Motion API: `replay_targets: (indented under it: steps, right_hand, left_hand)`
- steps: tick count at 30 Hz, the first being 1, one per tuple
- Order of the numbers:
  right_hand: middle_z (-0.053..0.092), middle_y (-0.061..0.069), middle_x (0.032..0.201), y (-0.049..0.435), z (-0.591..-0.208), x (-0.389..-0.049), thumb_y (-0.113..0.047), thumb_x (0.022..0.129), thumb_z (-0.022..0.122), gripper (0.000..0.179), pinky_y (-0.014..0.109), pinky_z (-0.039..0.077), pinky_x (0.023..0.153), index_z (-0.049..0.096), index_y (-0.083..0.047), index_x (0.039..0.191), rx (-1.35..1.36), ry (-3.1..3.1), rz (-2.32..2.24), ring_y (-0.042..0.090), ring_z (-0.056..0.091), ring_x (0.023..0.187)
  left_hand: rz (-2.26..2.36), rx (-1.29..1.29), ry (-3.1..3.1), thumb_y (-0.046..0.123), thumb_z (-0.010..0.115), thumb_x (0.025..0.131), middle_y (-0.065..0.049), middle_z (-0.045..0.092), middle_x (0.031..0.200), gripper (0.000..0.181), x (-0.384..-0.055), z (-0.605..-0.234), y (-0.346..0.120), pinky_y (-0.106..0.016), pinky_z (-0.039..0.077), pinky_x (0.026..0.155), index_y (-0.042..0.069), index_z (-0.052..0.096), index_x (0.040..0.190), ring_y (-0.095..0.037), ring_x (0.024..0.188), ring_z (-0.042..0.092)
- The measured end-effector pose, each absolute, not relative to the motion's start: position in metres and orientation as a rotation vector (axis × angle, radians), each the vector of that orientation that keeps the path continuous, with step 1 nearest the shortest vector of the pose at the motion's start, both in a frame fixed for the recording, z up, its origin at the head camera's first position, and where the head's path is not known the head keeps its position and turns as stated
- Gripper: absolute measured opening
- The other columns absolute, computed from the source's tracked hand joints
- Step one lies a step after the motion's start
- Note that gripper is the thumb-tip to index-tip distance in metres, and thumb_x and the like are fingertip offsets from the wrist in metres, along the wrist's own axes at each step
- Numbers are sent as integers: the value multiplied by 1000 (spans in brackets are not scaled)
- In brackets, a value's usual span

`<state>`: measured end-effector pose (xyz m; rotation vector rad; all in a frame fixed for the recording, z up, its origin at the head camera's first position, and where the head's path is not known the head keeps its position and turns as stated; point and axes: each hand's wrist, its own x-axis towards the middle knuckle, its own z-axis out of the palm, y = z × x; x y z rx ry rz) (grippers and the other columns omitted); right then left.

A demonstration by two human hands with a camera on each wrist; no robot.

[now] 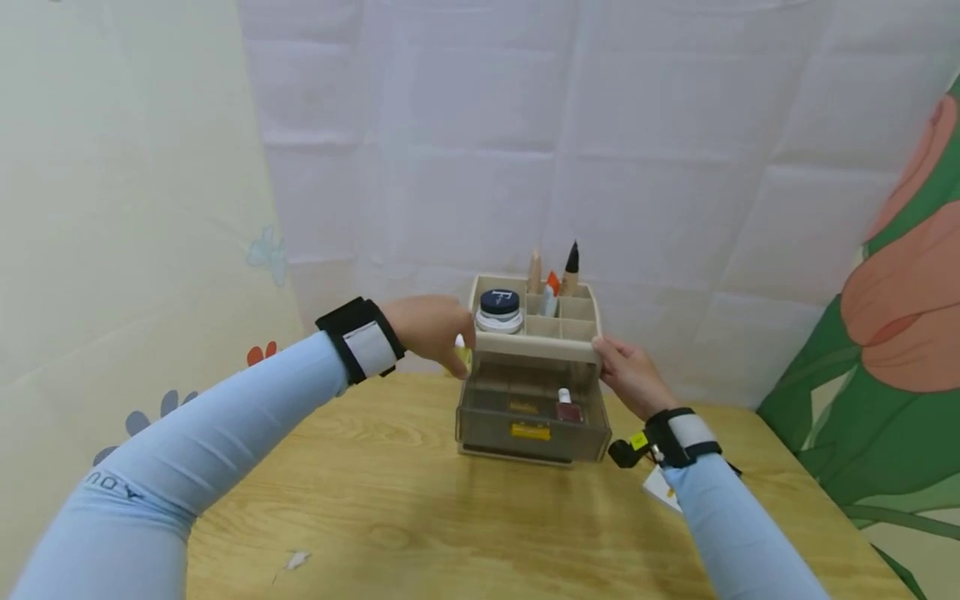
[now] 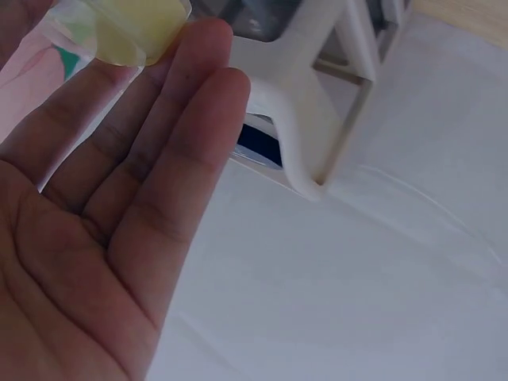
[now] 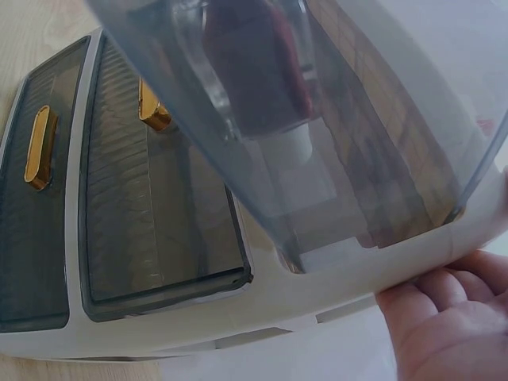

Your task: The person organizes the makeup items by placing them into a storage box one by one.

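Note:
A cream cosmetics organizer (image 1: 536, 345) stands on the wooden table, its clear top drawer (image 1: 487, 429) pulled out. Inside that drawer lies a dark red nail polish bottle (image 1: 569, 412) with a white cap. At the organizer's left side, my left hand (image 1: 431, 325) pinches a small clear bottle with yellow contents (image 2: 143, 32), which the fingers partly cover. My right hand (image 1: 633, 375) grips the organizer's right side just below the upper tray; in the right wrist view its fingers (image 3: 444, 298) curl against the cream frame.
The upper tray holds a dark-lidded jar (image 1: 499, 302), an orange-and-white tube (image 1: 551, 296) and a black-tipped pen (image 1: 572, 267). Lower drawers with gold handles (image 3: 41, 147) are closed. A white card (image 1: 662, 487) lies by the right wrist. A white cloth (image 1: 450, 167) hangs behind.

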<state>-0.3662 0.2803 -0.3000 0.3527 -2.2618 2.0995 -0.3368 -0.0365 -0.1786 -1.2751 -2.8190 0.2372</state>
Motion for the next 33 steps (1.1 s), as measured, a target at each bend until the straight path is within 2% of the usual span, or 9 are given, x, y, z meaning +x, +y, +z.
replay_targets:
  steps: [5, 10, 17, 33]
  right_hand:
    - [24, 26, 153, 282, -301, -367, -35, 105, 39, 64, 43, 25, 111, 20, 7, 150, 348, -2255, 2100, 34, 27, 139]
    - [25, 27, 152, 281, -300, -366, -36, 105, 40, 65, 43, 25, 111, 21, 8, 150, 356, -2247, 2095, 34, 28, 139]
    - [24, 27, 153, 279, -300, -365, -35, 105, 40, 66, 43, 25, 111, 20, 8, 150, 323, -2246, 2107, 34, 27, 139]
    - [24, 27, 153, 275, -301, -366, -36, 105, 40, 67, 42, 25, 111, 19, 7, 151, 328, -2250, 2091, 33, 27, 140]
  left_hand:
    - [216, -1335, -2799, 37, 79, 81, -1, 70, 111, 42, -341, -178, -17, -30, 52, 85, 11, 74, 113, -17, 97, 65]
    - [204, -1390, -2796, 39, 78, 81, -1, 70, 112, 44, -347, -181, 2, -27, 52, 84, 11, 73, 115, -15, 93, 67]
    - [244, -1404, -2827, 38, 78, 82, -1, 69, 114, 41, -352, -194, 22, -28, 50, 88, 11, 74, 113, -18, 103, 63]
    - [328, -1370, -2842, 36, 84, 75, 0, 71, 102, 36, -367, -235, 30, -27, 51, 81, 11, 76, 100, -16, 92, 64]
